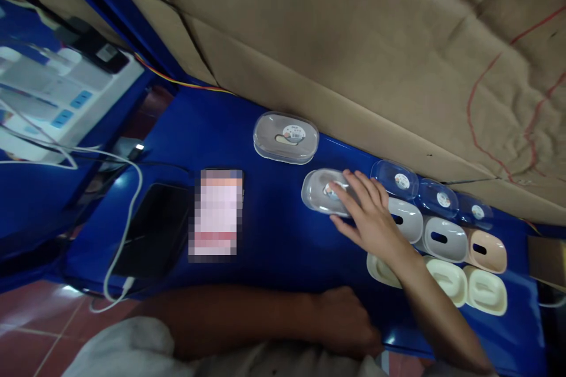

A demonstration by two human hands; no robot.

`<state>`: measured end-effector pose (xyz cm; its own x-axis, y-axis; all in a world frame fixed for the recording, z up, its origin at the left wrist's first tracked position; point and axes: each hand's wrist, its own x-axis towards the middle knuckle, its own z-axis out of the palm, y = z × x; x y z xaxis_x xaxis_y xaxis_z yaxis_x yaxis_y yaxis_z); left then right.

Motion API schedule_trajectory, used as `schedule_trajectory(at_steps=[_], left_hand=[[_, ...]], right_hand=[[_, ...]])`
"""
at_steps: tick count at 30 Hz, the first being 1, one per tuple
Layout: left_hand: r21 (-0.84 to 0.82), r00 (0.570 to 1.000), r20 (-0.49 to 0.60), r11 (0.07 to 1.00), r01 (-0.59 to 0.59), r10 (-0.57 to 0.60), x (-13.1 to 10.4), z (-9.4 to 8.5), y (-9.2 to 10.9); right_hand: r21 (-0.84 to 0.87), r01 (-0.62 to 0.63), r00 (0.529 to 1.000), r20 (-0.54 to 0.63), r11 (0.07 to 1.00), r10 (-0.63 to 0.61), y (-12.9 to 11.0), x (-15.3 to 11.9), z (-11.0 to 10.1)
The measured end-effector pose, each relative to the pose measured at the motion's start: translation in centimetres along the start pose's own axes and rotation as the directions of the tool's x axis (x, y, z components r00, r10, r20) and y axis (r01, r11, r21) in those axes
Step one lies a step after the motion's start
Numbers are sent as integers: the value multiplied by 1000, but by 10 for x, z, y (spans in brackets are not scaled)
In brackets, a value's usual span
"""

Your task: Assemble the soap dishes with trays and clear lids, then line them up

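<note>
One clear-lidded container (322, 191) lies under the fingertips of the right hand (369, 218), fingers spread flat, not clamped, near the bench's (274, 235) far edge. Its long axis runs along that edge. Left hand (345, 321) rests loosely curled at the near edge.
</note>
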<state>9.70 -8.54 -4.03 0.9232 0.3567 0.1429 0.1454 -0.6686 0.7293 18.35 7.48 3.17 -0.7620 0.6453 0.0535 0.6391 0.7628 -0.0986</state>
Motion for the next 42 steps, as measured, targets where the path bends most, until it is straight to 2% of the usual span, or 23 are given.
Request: schedule_trajectory(at_steps=[5, 9, 14, 16, 18, 22, 24, 26, 29, 32, 35, 37, 39, 42], left_hand=[[5, 1000, -12, 1000, -12, 12, 0, 8, -2], [-9, 1000, -10, 1000, -11, 11, -1, 12, -4], [-19, 999, 37, 1000, -22, 23, -1, 4, -4], [-22, 998, 57, 1000, -8, 10, -1, 0, -3], [-14, 999, 52, 1000, 3, -2, -1, -3, -3], [5, 1000, 20, 1000, -8, 8, -2, -3, -2], [29, 1000, 3, 1000, 9, -9, -2, -2, -1], [51, 999, -25, 998, 26, -25, -2, -2, 0], [60, 998, -57, 998, 26, -23, -3, -4, 2], [56, 999, -37, 998, 17, -15, -3, -9, 3], [57, 999, -20, 998, 26, -24, -2, -13, 3], [72, 1000, -31, 997, 9, -7, -1, -13, 3], [85, 999, -44, 996, -24, 27, -1, -12, 3], [90, 999, -44, 996, -17, 21, -1, -9, 2]], right_hand=[[-48, -73, 997, -21, 996, 72, 23, 27, -2], [-32, -117, 993, -1, 993, 117, 30, 44, 0], [21, -127, 992, -21, 992, 127, 32, 41, -4], [59, -126, 990, -51, 990, 129, 33, 25, -12], [95, -124, 987, -94, 988, 133, 32, -4, -21], [122, -134, 947, -276, 984, 163, 24, -86, -29], [140, -182, 899, -378, 973, 222, 15, -130, -25], [170, -250, 863, -408, 953, 299, 5, -165, -16], [200, -304, 872, -336, 932, 356, -13, -193, 2], [236, -302, 901, -245, 924, 357, -31, -189, 16], [302, -256, 938, -151, 918, 312, -46, -166, 20], [348, -196, 970, -70, 917, 234, -53, -149, 16], [391, -117, 990, -27, 913, 138, -54, -135, 11], [365, -57, 992, -84, 929, 94, -36, -122, 1]])
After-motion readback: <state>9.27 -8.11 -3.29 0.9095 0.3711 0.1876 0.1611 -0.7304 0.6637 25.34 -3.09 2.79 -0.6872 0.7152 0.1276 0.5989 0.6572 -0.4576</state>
